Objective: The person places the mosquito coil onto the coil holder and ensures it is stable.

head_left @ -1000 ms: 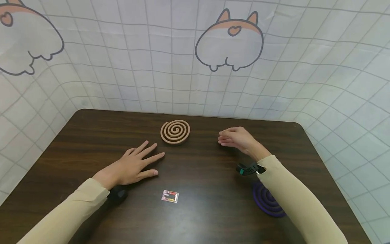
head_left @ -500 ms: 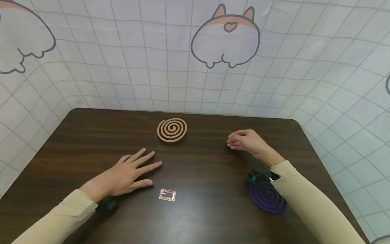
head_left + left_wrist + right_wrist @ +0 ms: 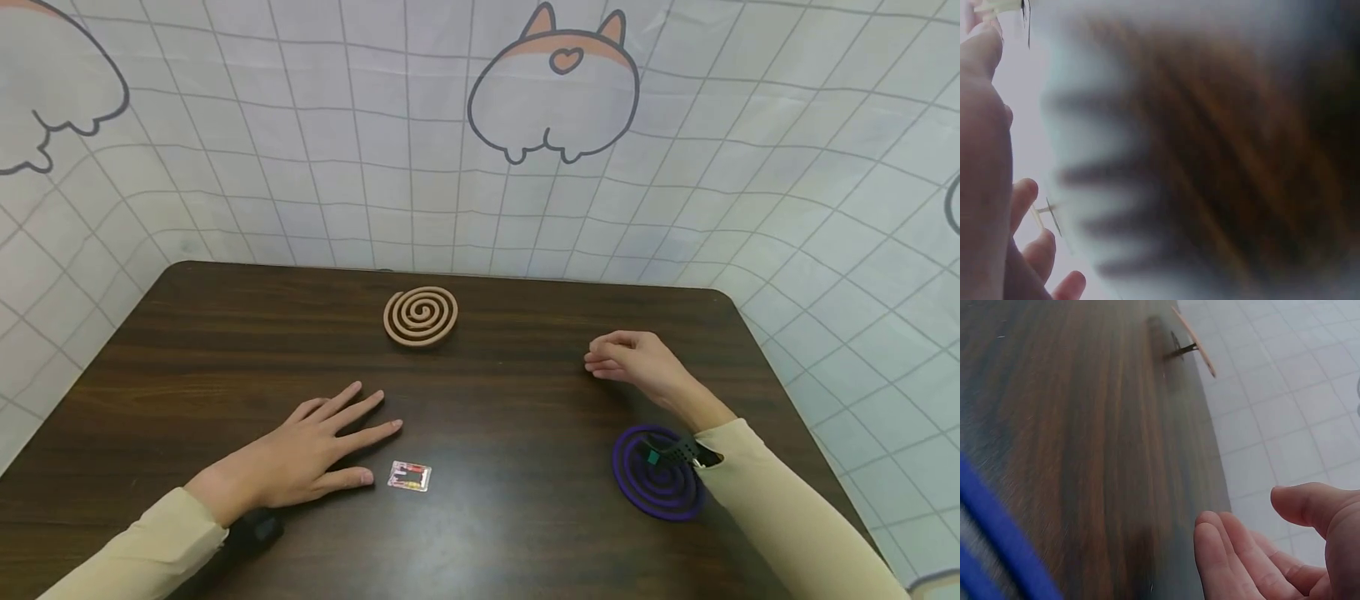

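My left hand has its fingers spread, palm down, low over the dark wooden table. Just right of its thumb lies a small, colourful rectangular card with a dark middle. To the right, my right hand has loosely curved fingers; its thumb stands apart from them in the right wrist view, with nothing held. Beneath that wrist is a purple mosquito coil, partly covered by the wristband. A tan mosquito coil sits at the back, raised on a small stand in the right wrist view.
A white gridded curtain with cartoon animal drawings hangs behind the table and at both sides. A black wristband hangs from the right wrist. Another dark device sits under the left wrist.
My right hand has moved right and nearer to me, its wristband now over the purple coil. The left hand has come slightly nearer, its thumb closer to the card. Both coils stay put.
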